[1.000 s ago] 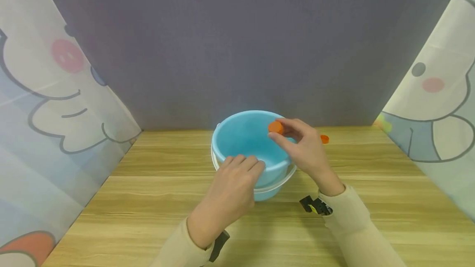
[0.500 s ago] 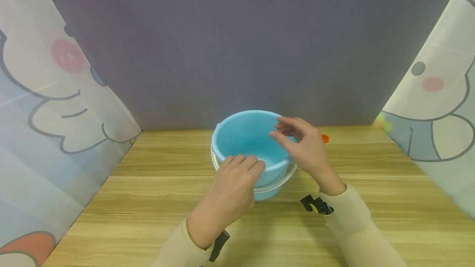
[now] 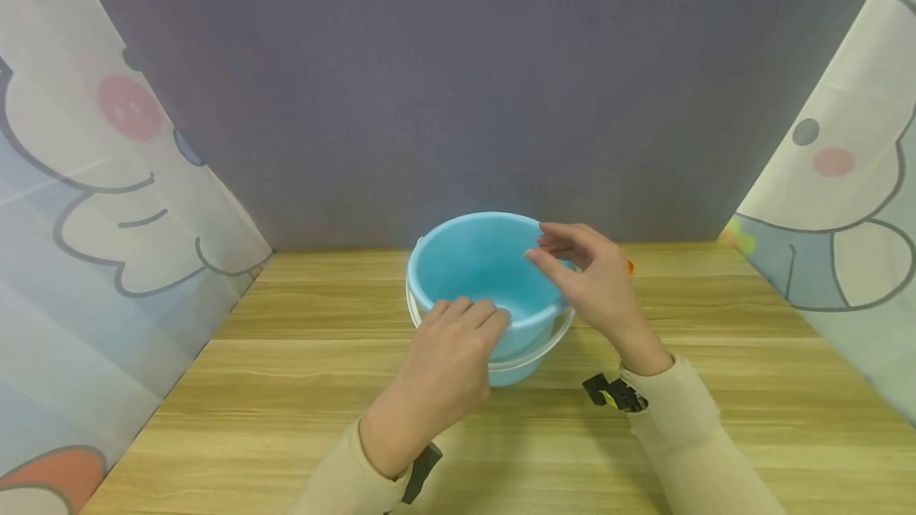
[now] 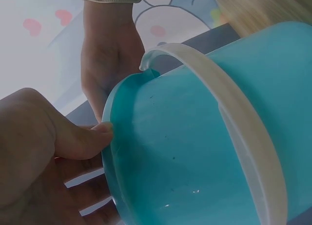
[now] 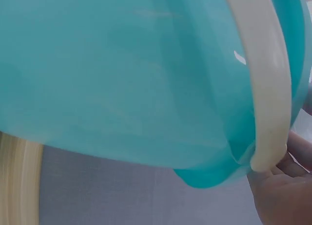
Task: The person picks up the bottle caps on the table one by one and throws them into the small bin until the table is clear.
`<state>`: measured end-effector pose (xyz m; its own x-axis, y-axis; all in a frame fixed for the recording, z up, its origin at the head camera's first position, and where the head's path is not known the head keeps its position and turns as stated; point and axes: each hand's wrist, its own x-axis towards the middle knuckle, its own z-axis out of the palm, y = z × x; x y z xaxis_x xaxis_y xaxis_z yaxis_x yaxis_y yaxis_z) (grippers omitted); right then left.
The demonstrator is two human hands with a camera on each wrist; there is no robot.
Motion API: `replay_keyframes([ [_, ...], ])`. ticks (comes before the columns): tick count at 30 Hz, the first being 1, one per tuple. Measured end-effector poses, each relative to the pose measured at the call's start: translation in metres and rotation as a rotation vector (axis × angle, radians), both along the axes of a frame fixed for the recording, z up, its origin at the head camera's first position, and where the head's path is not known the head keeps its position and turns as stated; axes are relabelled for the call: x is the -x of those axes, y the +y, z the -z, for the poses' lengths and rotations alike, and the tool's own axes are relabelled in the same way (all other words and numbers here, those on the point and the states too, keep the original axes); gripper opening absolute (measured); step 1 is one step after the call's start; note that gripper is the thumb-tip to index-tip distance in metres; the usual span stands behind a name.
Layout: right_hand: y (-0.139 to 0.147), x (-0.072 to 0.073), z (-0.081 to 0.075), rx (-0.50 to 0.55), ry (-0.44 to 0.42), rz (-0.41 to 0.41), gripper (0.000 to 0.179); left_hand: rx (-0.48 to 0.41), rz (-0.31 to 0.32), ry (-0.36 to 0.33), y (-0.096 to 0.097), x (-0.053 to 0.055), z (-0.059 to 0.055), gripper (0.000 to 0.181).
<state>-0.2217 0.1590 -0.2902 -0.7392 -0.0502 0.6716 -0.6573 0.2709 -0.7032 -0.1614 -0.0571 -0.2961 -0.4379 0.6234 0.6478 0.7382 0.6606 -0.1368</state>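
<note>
A light blue plastic bucket (image 3: 458, 257) stands upright on the table, its white handle (image 3: 525, 360) lowered around the front. My left hand (image 3: 452, 356) grips the near rim; in the left wrist view the thumb (image 4: 85, 140) presses the outside, with the fingers over the edge. Over the right side of the rim hovers my right hand (image 3: 597, 284), thumb and fingers apart and holding nothing. Part of that hand (image 5: 285, 196) appears beyond the handle's end in the right wrist view. The deepest part of the bucket is hidden from the head view.
A small orange piece (image 3: 631, 267) lies on the wooden table (image 3: 300, 372), mostly hidden behind my right hand. A grey panel (image 3: 458, 86) rises behind the bucket. Cartoon-printed sheets (image 3: 837, 165) flank the table on both sides.
A second ago my right hand pinched a small orange round cap-like piece over the bucket. It let go, and the piece is out of sight. The hand shifted slightly right; the left stayed put.
</note>
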Motion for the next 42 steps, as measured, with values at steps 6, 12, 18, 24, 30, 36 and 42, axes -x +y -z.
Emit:
replay_keyframes([
  [6, 0.006, 0.0, -0.002, 0.022, -0.018, 0.007, 0.03, -0.003, 0.003, -0.005, 0.0, 0.0, -0.001, 0.042],
  [12, 0.008, 0.003, -0.002, 0.034, -0.021, 0.035, 0.027, -0.008, 0.008, -0.014, 0.0, 0.001, 0.0, 0.043],
  [18, 0.015, 0.005, -0.001, 0.04, 0.007, 0.081, 0.024, -0.014, 0.011, -0.03, 0.0, -0.001, -0.002, 0.043],
  [24, 0.023, 0.007, -0.002, 0.051, 0.02, 0.111, 0.023, -0.013, 0.012, -0.03, 0.0, -0.001, -0.002, 0.043],
  [30, 0.033, 0.007, -0.005, 0.028, -0.015, 0.163, 0.026, -0.02, 0.017, -0.03, 0.0, -0.001, -0.002, 0.043],
  [36, 0.044, 0.008, -0.001, -0.031, -0.068, 0.197, 0.029, -0.026, 0.02, -0.027, 0.001, -0.001, -0.001, 0.041],
  [42, 0.058, 0.013, 0.003, -0.103, -0.087, 0.25, 0.031, -0.023, 0.021, -0.025, 0.001, 0.0, -0.001, 0.041],
])
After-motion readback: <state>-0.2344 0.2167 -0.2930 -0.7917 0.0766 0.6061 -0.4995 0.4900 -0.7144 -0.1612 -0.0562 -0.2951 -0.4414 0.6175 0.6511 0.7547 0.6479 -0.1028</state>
